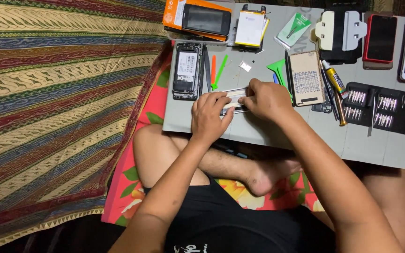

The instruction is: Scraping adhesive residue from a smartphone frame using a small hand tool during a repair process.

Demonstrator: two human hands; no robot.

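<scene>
My left hand (209,115) and my right hand (268,99) meet over a thin silvery phone part (234,93) lying on the grey work mat (277,131). Both hands press and grip it from either side, and most of it is hidden under the fingers. An opened black phone body (187,70) with a white label lies just left of my left hand. Orange and green pry sticks (217,70) rest beside it.
A boxed phone (198,19), a white battery (250,28), a green pry tool (277,70), a perforated card (306,78), a glue tube (333,80), a black screwdriver-bit case (384,107) and two phones (399,42) lie on the mat. A striped cloth (57,103) covers the left.
</scene>
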